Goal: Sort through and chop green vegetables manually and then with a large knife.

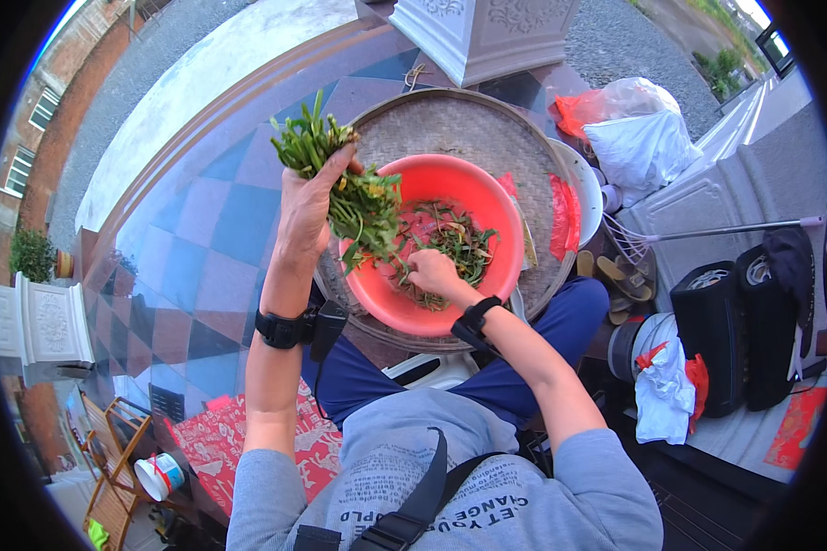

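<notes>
My left hand is closed around a bunch of leafy green vegetables, with the cut stems pointing up and away and the leaves hanging over the left rim of a red plastic basin. Inside the basin lie loose leaf and stem scraps. Over these scraps is my right hand, its fingers bent together near the lower tips of the bunch; whether it pinches a leaf cannot be told. Beneath the basin is a round woven bamboo tray. Red plastic lies on the tray's right side.
A white basin stands partly under the tray's right edge. Beyond it are plastic bags. At the right are a metal whisk-like tool, slippers and black cases. A carved pillar base rises behind the tray.
</notes>
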`<state>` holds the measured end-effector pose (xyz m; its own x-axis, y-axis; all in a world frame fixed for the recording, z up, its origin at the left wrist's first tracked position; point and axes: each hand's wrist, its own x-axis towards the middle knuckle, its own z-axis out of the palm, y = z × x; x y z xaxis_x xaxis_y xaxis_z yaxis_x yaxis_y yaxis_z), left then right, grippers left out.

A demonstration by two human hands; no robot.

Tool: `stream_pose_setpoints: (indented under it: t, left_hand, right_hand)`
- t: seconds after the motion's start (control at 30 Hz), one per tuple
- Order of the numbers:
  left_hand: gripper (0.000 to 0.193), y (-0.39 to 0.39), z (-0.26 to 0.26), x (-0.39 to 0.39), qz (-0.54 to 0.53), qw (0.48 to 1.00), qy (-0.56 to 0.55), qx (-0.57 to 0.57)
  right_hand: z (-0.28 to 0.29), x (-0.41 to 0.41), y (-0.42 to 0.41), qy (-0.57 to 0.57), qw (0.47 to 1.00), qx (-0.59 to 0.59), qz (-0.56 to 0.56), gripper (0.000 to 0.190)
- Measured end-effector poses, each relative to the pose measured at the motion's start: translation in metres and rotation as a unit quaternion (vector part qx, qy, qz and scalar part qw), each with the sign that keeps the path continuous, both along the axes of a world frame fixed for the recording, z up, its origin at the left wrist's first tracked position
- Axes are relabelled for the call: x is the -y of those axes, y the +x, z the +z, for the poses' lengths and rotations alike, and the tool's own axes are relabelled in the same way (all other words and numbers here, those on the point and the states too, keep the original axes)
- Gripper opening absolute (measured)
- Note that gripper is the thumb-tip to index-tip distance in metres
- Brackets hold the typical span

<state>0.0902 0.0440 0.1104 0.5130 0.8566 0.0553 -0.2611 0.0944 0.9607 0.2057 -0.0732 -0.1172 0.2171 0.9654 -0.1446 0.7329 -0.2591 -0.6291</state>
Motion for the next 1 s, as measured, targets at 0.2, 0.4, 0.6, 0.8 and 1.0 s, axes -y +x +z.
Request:
stream_pose_setpoints:
  t: [0.2,0.4,0.6,0.8,1.0]
  left_hand:
    - [0.017,-0.012,-0.07,0.02,0.003,0.995,-0.095,-0.017]
    - [0.023,-0.008,-0.127,0.066,-0.051,0.985,-0.135,-0.096]
    - [0.024,-0.002,-0.14,0.087,-0.064,0.985,-0.135,-0.084]
    - [0.029,-0.027,-0.13,0.065,0.025,0.985,-0.173,0.0]
    - [0.028,-0.044,-0.119,0.062,-0.001,0.981,-0.194,0.006]
  right_hand:
    - [0.065,0.033,0.045,0.02,0.975,-0.207,-0.074,0.025]
    - [0.088,0.055,0.031,0.087,0.951,-0.278,-0.101,0.02]
    - [0.096,0.046,0.01,0.152,0.962,-0.218,-0.063,0.018]
    - [0.067,0.042,0.07,0.058,0.977,-0.156,-0.133,0.023]
    - [0.035,0.049,0.05,-0.062,0.984,-0.146,-0.077,0.02]
